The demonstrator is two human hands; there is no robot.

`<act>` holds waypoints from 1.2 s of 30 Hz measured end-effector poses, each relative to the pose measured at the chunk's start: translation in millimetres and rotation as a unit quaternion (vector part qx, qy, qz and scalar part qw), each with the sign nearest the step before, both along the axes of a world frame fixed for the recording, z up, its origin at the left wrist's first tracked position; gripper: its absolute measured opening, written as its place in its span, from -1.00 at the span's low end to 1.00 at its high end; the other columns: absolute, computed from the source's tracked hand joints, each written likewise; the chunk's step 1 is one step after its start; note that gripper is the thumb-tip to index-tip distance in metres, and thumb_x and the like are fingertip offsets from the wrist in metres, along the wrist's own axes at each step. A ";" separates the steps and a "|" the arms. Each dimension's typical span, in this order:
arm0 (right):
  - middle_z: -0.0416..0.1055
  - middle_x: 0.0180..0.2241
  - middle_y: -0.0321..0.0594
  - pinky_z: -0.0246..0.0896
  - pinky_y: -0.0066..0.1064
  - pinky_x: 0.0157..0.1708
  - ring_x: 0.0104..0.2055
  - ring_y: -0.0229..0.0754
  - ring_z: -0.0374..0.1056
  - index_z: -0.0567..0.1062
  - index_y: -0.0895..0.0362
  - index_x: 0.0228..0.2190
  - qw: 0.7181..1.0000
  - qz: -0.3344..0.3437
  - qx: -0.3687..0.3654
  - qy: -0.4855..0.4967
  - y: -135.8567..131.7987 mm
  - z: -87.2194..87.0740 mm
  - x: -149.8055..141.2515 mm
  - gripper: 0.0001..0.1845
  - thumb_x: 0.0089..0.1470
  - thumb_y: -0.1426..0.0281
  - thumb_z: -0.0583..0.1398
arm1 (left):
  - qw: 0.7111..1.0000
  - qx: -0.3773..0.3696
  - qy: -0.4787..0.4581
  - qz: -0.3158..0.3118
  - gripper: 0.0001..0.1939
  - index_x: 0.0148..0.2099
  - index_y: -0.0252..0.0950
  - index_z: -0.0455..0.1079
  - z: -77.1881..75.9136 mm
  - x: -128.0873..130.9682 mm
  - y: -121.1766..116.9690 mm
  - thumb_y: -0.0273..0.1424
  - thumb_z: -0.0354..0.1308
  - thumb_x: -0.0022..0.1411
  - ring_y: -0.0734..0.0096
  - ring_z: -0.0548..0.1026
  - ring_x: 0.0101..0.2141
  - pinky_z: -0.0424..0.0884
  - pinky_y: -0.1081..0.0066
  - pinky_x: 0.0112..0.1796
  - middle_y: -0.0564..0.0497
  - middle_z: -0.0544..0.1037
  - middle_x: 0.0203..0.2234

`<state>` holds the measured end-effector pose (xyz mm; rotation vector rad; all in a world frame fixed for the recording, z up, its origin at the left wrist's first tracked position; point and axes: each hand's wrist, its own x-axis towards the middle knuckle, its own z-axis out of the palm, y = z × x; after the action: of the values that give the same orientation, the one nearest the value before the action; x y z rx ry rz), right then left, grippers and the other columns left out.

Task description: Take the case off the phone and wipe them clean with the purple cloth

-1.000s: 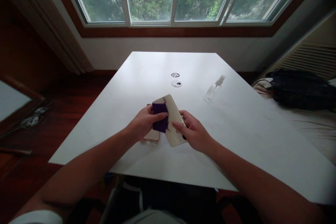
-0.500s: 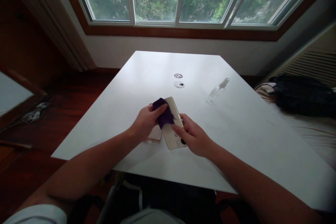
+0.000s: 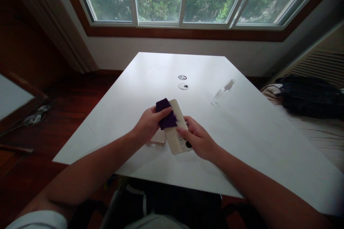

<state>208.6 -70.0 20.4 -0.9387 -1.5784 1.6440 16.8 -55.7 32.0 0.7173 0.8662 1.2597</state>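
My left hand (image 3: pixel 148 123) is closed on a purple cloth (image 3: pixel 167 117), thumb on top, and presses it against the upper left of a phone's pale back. That phone (image 3: pixel 172 140), cream-coloured with dark round camera lenses at its lower right, is tilted above the table. My right hand (image 3: pixel 199 136) grips it along the right edge, thumb lying across the back near the lenses. Beneath my left hand, a second flat object with a pinkish edge, like a phone or case (image 3: pixel 158 137), lies on the table, partly covered by hand and phone.
On the white table (image 3: pixel 107 121), a clear spray bottle (image 3: pixel 223 92) lies on its side to the right. Two small round items (image 3: pixel 183 86) sit beyond my hands. A dark bag or garment (image 3: pixel 311 96) rests at far right; coiled cables (image 3: pixel 36 116) lie on the floor left.
The cloth has slid slightly up the phone's back with my left hand, showing more of the pale surface below it. My right hand holds nearly the same place.
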 end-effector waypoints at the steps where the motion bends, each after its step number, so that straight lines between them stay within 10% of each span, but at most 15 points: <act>1: 0.50 -0.32 -0.27 0.29 -0.40 -0.43 -0.37 -0.18 0.41 0.36 0.05 -0.03 1.000 -0.009 -0.013 0.018 0.9 -0.2 -0.3 -0.64 0.23 0.14 0.21 | 1.000 0.003 0.002 -0.011 -0.58 -0.12 -0.41 0.52 -1.4 2.9 -2.1 -0.29 0.48 0.03 0.39 0.56 -0.32 0.48 0.38 -0.20 -0.09 0.62 -0.29; 17: 0.38 -0.59 -0.44 0.19 -0.48 -0.77 -0.69 -0.28 0.25 0.31 0.09 -0.11 0.975 -0.217 -0.012 0.046 17.7 5.2 1.1 -0.56 0.12 0.08 0.26 | 0.979 -0.053 0.114 -0.159 -0.48 -0.08 -0.42 0.51 0.2 24.0 -21.2 -0.33 0.53 -0.09 0.21 0.63 -0.32 0.53 0.23 -0.20 -0.21 0.66 -0.26; 36: 0.46 -0.50 -0.36 0.29 -0.45 -0.75 -0.66 -0.26 0.33 0.37 0.07 0.00 0.994 -0.043 -0.062 0.085 11.6 1.4 1.1 -0.53 0.15 0.12 0.27 | 0.990 -0.002 0.102 -0.100 -0.55 -0.12 -0.38 0.54 -0.7 15.2 -15.2 -0.30 0.52 -0.04 0.19 0.63 -0.31 0.58 0.22 -0.21 -0.15 0.66 -0.26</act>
<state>209.7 -58.4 21.7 -0.8916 -1.3188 1.7290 32.0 -70.9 31.3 0.9193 0.9378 1.0178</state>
